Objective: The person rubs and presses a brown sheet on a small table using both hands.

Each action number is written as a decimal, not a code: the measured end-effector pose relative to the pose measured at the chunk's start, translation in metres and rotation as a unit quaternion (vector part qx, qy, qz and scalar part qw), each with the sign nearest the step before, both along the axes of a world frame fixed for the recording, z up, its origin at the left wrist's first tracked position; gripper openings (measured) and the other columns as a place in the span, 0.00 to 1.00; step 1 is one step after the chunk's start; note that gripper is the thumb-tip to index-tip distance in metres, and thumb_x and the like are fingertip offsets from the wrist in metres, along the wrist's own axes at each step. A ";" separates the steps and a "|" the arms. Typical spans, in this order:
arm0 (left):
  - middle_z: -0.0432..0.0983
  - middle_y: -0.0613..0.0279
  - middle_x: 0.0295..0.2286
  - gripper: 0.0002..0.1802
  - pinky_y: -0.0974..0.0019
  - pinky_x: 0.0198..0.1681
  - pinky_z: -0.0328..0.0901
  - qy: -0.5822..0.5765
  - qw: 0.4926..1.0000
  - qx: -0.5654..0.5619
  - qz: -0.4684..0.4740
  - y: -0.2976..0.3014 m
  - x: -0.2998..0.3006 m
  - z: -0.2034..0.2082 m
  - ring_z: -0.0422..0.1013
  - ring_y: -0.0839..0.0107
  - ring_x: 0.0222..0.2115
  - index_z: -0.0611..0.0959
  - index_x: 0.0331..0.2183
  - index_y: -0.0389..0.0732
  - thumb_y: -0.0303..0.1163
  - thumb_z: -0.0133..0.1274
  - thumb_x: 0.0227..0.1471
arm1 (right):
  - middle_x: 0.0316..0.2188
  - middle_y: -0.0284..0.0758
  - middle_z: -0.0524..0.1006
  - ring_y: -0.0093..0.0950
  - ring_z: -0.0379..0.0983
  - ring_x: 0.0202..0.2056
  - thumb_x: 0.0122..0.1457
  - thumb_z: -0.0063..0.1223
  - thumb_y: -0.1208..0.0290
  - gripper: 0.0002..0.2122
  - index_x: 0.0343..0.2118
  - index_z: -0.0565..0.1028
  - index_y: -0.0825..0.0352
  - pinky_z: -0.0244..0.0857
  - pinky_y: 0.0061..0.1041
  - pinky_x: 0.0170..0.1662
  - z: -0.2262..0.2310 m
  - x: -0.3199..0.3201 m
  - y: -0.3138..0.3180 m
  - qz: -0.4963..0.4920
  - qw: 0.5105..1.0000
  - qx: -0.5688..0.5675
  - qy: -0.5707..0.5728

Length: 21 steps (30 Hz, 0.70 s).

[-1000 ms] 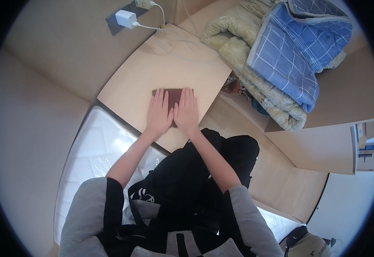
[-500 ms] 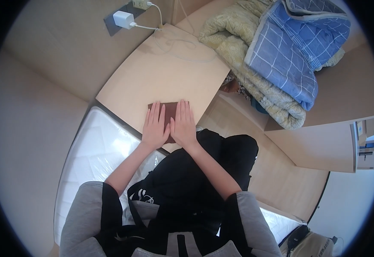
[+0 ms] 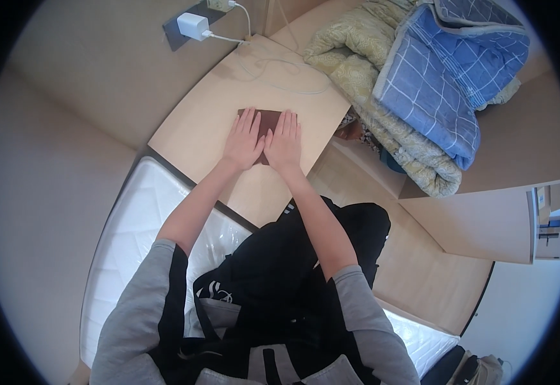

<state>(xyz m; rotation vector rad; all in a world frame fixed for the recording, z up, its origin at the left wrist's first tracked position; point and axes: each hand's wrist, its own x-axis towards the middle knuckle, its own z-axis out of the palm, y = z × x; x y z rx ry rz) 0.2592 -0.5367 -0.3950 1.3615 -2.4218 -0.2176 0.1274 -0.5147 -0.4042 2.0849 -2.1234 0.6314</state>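
A small brown folded cloth (image 3: 268,120) lies flat on the pale wooden tabletop (image 3: 209,122). My left hand (image 3: 244,141) presses flat on its left side, fingers stretched out and pointing away from me. On its right side rests my right hand (image 3: 284,141), likewise flat with the fingers straight. Both thumbs come close together over the cloth's middle. A brown strip shows between the hands, and the rest of the cloth is mostly covered by them.
A white charger (image 3: 193,26) is plugged in at the wall, its thin white cable (image 3: 267,62) trailing over the table's far part. To the right lie a yellowish quilt (image 3: 350,45) and a blue checked blanket (image 3: 421,83). A plastic-covered white mattress (image 3: 138,224) borders the table at left.
Both hands and the brown cloth have slid forward across the tabletop, away from me. My arms are stretched out further, and the view has shifted slightly.
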 end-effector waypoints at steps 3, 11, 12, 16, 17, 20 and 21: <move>0.47 0.41 0.59 0.35 0.52 0.64 0.38 0.005 1.000 0.000 -0.009 0.014 0.004 -0.001 0.42 0.51 0.62 0.55 0.58 0.28 0.41 0.40 0.55 | 0.60 0.50 0.55 0.41 0.47 0.63 0.59 0.37 0.63 0.29 0.58 0.54 0.80 0.39 0.40 0.65 0.001 0.000 0.012 0.016 1.000 -0.002 0.005; 0.47 0.40 0.59 0.37 0.49 0.63 0.40 0.027 0.998 0.022 -0.048 0.087 0.029 0.011 0.43 0.49 0.62 0.55 0.58 0.27 0.41 0.43 0.54 | 0.58 0.57 0.54 0.49 0.47 0.62 0.59 0.40 0.66 0.28 0.57 0.53 0.83 0.41 0.44 0.64 0.013 0.008 0.089 0.102 0.994 0.023 -0.044; 0.47 0.40 0.59 0.37 0.49 0.63 0.40 0.029 0.998 0.022 -0.049 0.096 0.029 0.013 0.43 0.49 0.62 0.55 0.58 0.27 0.41 0.43 0.54 | 0.58 0.57 0.54 0.49 0.47 0.62 0.59 0.40 0.66 0.28 0.57 0.53 0.83 0.41 0.44 0.64 0.015 0.007 0.100 0.101 0.994 0.023 -0.042; 0.47 0.40 0.59 0.36 0.50 0.63 0.40 0.019 0.998 0.040 -0.042 0.112 0.032 0.016 0.44 0.50 0.61 0.57 0.57 0.27 0.41 0.44 0.53 | 0.59 0.57 0.53 0.49 0.45 0.63 0.60 0.40 0.65 0.29 0.57 0.52 0.83 0.41 0.43 0.64 0.021 0.009 0.116 0.113 0.991 0.059 -0.049; 0.47 0.40 0.59 0.37 0.50 0.63 0.40 0.013 0.998 0.043 -0.035 0.113 0.033 0.016 0.43 0.50 0.62 0.57 0.57 0.27 0.41 0.44 0.54 | 0.60 0.55 0.52 0.47 0.45 0.63 0.59 0.40 0.64 0.29 0.58 0.52 0.82 0.40 0.41 0.64 0.021 0.011 0.116 0.111 0.991 0.059 -0.038; 0.46 0.39 0.59 0.37 0.51 0.64 0.39 0.002 0.999 0.040 -0.034 0.109 0.031 0.013 0.42 0.50 0.62 0.55 0.57 0.26 0.42 0.42 0.54 | 0.61 0.53 0.52 0.44 0.44 0.64 0.59 0.40 0.63 0.30 0.58 0.52 0.81 0.39 0.40 0.64 0.016 0.010 0.112 0.103 0.993 0.058 -0.024; 0.45 0.39 0.59 0.37 0.51 0.64 0.38 0.000 0.999 0.033 -0.040 0.106 0.030 0.012 0.42 0.50 0.62 0.54 0.57 0.25 0.42 0.41 0.55 | 0.61 0.53 0.52 0.44 0.44 0.64 0.59 0.39 0.62 0.30 0.58 0.52 0.81 0.39 0.40 0.65 0.016 0.010 0.109 0.099 0.993 0.057 -0.018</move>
